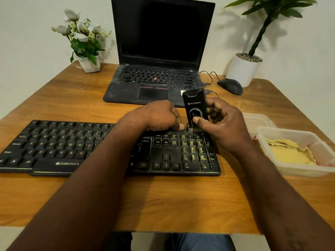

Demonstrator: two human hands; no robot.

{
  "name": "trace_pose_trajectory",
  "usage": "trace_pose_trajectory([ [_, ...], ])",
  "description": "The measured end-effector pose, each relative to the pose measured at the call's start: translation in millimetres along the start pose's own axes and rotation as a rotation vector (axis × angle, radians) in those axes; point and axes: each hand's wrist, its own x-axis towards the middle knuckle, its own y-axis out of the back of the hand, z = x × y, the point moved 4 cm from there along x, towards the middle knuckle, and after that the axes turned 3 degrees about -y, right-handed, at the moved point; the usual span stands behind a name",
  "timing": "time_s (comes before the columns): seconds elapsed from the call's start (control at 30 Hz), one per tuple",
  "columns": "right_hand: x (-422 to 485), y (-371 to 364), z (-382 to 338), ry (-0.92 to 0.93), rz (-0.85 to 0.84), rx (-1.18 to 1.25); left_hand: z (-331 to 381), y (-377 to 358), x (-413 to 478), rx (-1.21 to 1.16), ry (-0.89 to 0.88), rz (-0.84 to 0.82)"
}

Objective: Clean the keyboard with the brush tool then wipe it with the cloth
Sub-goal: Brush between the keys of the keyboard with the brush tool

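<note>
- Keyboard (108, 147): numpad keys look grimy; brushing likely just begun.
- Cloth (290, 153) lies in tub (297, 171) right of keyboard; wiping not yet started.
- Left hand (159, 116) curled at keyboard's rear edge; grasp unclear.
- Right hand (223, 127) grips brush tool (195, 107), bristles on keyboard's rear-right corner.

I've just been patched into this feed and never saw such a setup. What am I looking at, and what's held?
There is no machine: one camera worn on a person's head looks down at two bare arms. On the wooden table lies a black keyboard, with a laptop, a mouse, a flower pot and a potted plant behind it. The right hand grips a black brush tool upright, bristles down at the keys above the number pad. The left hand rests curled on the keyboard's far edge; whether it grips is unclear. At the right, a clear container holds the yellow cloth, untouched.
</note>
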Motion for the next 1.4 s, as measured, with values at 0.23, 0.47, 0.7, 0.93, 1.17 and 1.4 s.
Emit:
trace_pose_trajectory([
  [0.23,-1,5,0,0.004,0.004,0.004,2,-1,-1,0.004,0.013,-0.014],
  [0.47,0,12,0,0.020,0.115,-0.059,3,-1,-2,0.019,-0.004,-0.005],
  [0.7,3,7,4,-0.013,0.113,-0.119,5,0,-2,0.038,-0.006,0.008],
  [0.93,0,11,6,-0.024,0.071,-0.018,7,-3,-2,0.081,-0.030,0.029],
  [1.17,0,21,10,-0.045,0.189,-0.033,8,-2,-2,0.101,-0.046,-0.006],
  [1.4,-3,15,2,0.042,0.078,-0.064,4,1,0,0.101,-0.033,0.042],
])
